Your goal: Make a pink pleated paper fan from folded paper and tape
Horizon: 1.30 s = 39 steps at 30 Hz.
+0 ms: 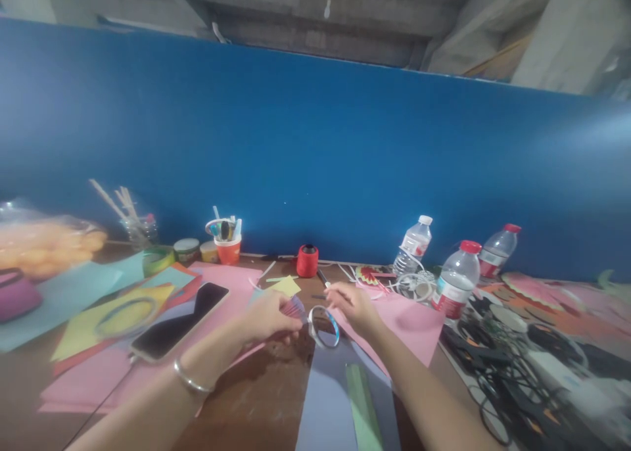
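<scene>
My left hand (273, 316), with a silver bangle on its wrist, pinches a small pleated piece of purple paper (296, 308). To its right my right hand (352, 304) is closed, its fingertips pressed together; whatever they grip is too small or blurred to name. Just below and between the two hands is a roll of clear tape (324, 327), its ring facing me. Under it lies a lavender sheet (325, 392), with a folded green paper strip (363, 405) on top. Behind the left hand rests a yellow paper piece (286, 285).
At left, a phone (180, 323) lies on pink and coloured sheets (83, 385). A red thread spool (307, 261) and an orange cup of tools (228, 248) stand at the back. Plastic bottles (456, 280) and tangled black cables (517, 372) occupy the right side.
</scene>
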Available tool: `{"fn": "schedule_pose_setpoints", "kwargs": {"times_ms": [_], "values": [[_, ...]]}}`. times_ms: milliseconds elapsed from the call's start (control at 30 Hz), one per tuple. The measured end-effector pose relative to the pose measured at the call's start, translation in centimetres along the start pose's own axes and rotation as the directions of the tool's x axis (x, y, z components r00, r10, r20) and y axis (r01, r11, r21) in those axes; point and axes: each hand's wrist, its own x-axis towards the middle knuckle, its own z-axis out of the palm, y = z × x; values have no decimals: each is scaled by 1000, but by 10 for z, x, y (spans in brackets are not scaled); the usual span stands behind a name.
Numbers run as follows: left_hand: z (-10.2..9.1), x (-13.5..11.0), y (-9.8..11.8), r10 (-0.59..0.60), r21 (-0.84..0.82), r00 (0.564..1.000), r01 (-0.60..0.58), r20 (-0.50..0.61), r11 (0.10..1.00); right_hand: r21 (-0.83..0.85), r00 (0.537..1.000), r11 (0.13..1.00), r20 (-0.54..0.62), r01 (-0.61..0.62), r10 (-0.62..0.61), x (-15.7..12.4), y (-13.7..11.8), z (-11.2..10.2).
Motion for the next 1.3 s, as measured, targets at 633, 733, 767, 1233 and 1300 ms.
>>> {"fn": "schedule_pose_setpoints", "kwargs": {"times_ms": [633,733,767,1233,1300], "values": [[7,-3,0,99,-54,992,-95,83,994,-347,968,922,111,-173,224,8,64,8],[10,-3,0,67,-183,995,-52,77,982,-401,959,894,105,-201,263,8,60,5],[11,-3,0,67,-235,995,-48,75,971,-418,956,883,100,-211,276,9,57,3],[16,4,1,77,-453,970,-178,-232,874,-586,885,689,-111,-425,452,-2,26,-41],[14,5,-1,87,-507,968,-198,-235,839,-579,872,677,-133,-454,471,-2,25,-47]]}}
